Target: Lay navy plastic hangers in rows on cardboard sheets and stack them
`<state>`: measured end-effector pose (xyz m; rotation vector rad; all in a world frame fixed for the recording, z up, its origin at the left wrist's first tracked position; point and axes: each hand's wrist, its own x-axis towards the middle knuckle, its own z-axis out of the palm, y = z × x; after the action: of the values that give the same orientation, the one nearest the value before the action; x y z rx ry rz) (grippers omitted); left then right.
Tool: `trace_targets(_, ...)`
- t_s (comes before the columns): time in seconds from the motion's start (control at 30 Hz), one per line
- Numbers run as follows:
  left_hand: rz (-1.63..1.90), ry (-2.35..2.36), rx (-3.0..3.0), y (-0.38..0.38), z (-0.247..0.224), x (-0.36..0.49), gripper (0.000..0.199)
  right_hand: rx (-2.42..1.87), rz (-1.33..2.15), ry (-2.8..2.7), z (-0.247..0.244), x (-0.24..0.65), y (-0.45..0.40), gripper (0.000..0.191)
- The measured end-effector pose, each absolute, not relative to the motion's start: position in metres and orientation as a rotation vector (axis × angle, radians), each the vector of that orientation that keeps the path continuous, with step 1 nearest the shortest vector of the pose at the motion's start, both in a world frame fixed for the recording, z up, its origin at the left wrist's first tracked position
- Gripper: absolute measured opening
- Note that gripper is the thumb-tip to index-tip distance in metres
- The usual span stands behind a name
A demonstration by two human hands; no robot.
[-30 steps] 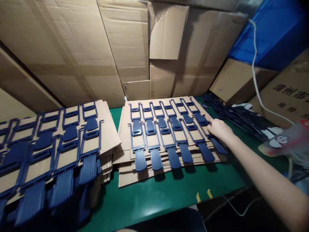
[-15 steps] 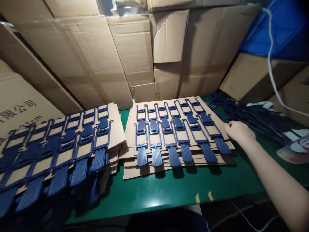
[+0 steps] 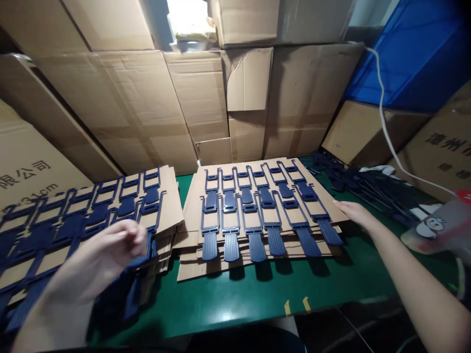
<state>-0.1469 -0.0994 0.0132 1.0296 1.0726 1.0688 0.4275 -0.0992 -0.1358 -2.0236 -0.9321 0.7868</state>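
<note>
Several dark blue plastic frames with ribbed paddle ends (image 3: 230,245) lie in two rows on a cardboard sheet (image 3: 191,196), the top of a small stack. My right hand (image 3: 353,214) grips this sheet at its right edge, fingertips over the cardboard. My left hand (image 3: 114,252) hangs over the left stack with its fingers curled in; nothing shows in them. Under it, more blue frames (image 3: 149,196) lie in rows on another cardboard sheet (image 3: 171,201). My left hand and forearm hide part of these.
Both stacks stand on a green table (image 3: 221,304). Cardboard boxes (image 3: 136,98) wall off the back. Loose dark parts (image 3: 368,191) are heaped at the right, near a translucent printed container (image 3: 430,230). A white cable (image 3: 382,103) hangs before a blue bin (image 3: 397,63).
My left hand has come into view over the left stack. My right hand remains at the cardboard's right edge, its fingers now straighter. The view has tilted up slightly.
</note>
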Motion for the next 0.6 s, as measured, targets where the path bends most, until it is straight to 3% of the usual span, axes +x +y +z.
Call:
trace_targets(0.1, 0.822, 0.967, 1.067, -0.086, -0.003, -0.108, 0.006, -1.981, 0.851, -0.792, -0.139, 0.438, -0.113, 0.029)
trace_targets(0.2, 0.678, 1.034, 0.992, -0.072, -0.020, -0.078, 0.021, -1.926, 0.923, -0.635, -0.139, 0.445, -0.130, 0.028)
trace_targets(0.6, 0.822, 1.271, 0.746, -0.072, -0.060, -0.029, 0.038, -1.798, 1.104, -0.434, -0.134, 0.443, -0.165, 0.022)
